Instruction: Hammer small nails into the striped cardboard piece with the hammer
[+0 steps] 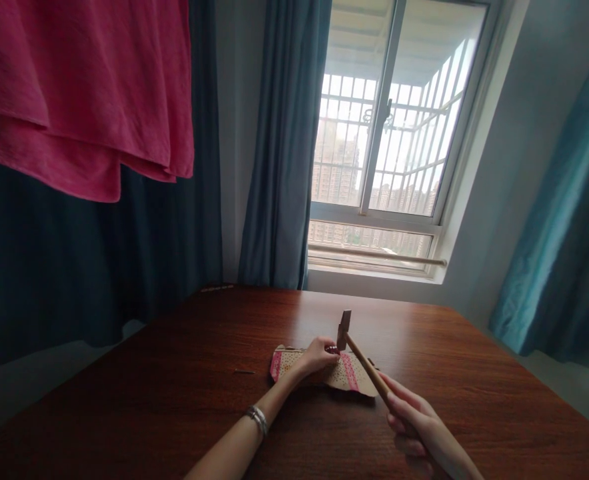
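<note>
My right hand is wrapped round the wooden handle of a hammer. The hammer's metal head is raised, close to the fingertips of my left hand. That left hand rests on a piece of patterned cardboard, cream with pink bands and small dots. Its fingers pinch a small dark red, shiny object, partly hidden by the fingers and too small to name. A thin nail-like piece lies on the table left of the cardboard.
Everything lies on a brown wooden table. A pink cloth hangs at the upper left in front of dark blue curtains. Behind the table is a sliding window with bars outside.
</note>
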A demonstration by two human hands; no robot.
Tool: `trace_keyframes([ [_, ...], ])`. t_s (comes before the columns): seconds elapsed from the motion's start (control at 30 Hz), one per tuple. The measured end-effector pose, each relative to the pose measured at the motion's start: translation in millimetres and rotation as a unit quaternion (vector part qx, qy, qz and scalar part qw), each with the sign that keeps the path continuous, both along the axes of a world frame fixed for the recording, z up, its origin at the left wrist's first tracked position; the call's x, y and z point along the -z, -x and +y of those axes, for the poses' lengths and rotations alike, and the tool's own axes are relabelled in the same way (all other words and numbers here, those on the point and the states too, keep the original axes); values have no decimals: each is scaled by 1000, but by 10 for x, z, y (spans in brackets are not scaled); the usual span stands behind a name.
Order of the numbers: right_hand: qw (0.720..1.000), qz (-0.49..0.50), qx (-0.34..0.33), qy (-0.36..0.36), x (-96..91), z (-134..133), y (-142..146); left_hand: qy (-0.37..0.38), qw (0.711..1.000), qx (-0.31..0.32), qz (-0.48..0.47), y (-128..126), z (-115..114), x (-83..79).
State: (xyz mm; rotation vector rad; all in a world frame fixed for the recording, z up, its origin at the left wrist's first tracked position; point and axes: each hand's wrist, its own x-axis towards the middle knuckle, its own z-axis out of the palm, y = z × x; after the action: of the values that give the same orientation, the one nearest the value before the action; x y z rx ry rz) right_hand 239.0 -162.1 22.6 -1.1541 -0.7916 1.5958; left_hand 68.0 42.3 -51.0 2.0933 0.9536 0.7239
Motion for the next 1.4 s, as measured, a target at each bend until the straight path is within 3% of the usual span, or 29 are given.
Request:
trace_keyframes([
  [0.4, 1000, -11, 6, -5, -13, -11, -19, -22, 1000, 7, 8, 9, 36, 28],
  [0.73, 1000, -17, 14, 0, -32, -40, -77, 23, 998, 55, -3, 66, 97, -1],
  [1.07, 1000, -7, 14, -10, 13, -14, -98, -43, 998, 23, 31, 33, 53, 12],
  [1.4, 1000, -4, 12, -5, 43, 10, -68, -31, 999, 40, 7, 20, 137, 93],
])
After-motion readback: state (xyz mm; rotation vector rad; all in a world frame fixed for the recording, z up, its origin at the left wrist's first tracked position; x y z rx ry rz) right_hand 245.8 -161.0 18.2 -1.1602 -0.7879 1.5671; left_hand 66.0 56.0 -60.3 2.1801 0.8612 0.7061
